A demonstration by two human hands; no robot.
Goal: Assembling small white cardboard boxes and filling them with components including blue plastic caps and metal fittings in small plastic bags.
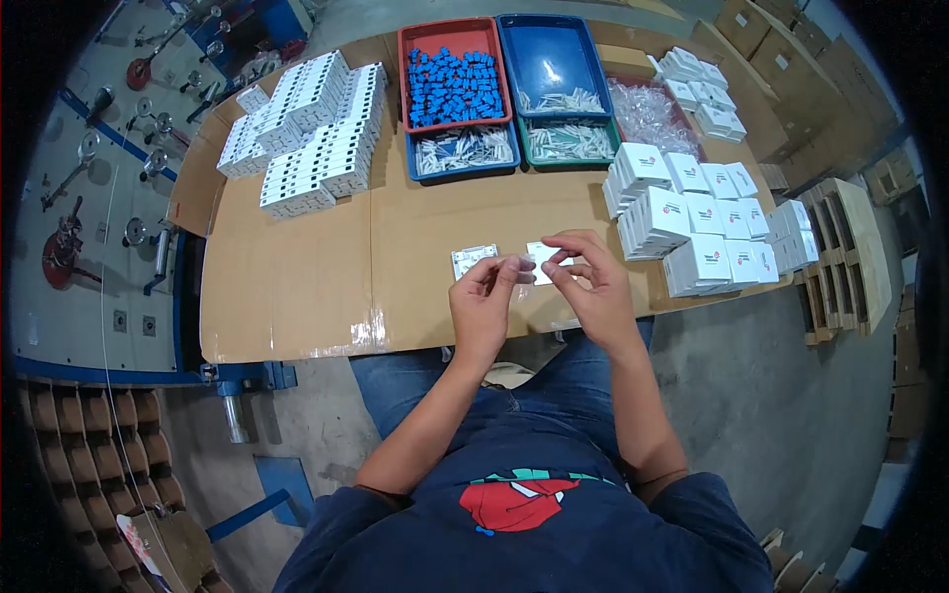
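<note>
Left hand: your left hand [484, 296] is raised over the near edge of the counter [297, 287], fingers pinching one end of a small clear plastic bag [526, 263].
Right hand: your right hand [590, 282] pinches the other end of the bag, fingers pressed together on it.
Bag: held between both hands, just above the counter.
On the counter: two small white plates [473, 259] lie just beyond your hands.
Right side: stacked white boxes [692, 222].
Far side: a red tray [453, 74] of blue parts, blue tray [554, 59] with white parts.
</note>
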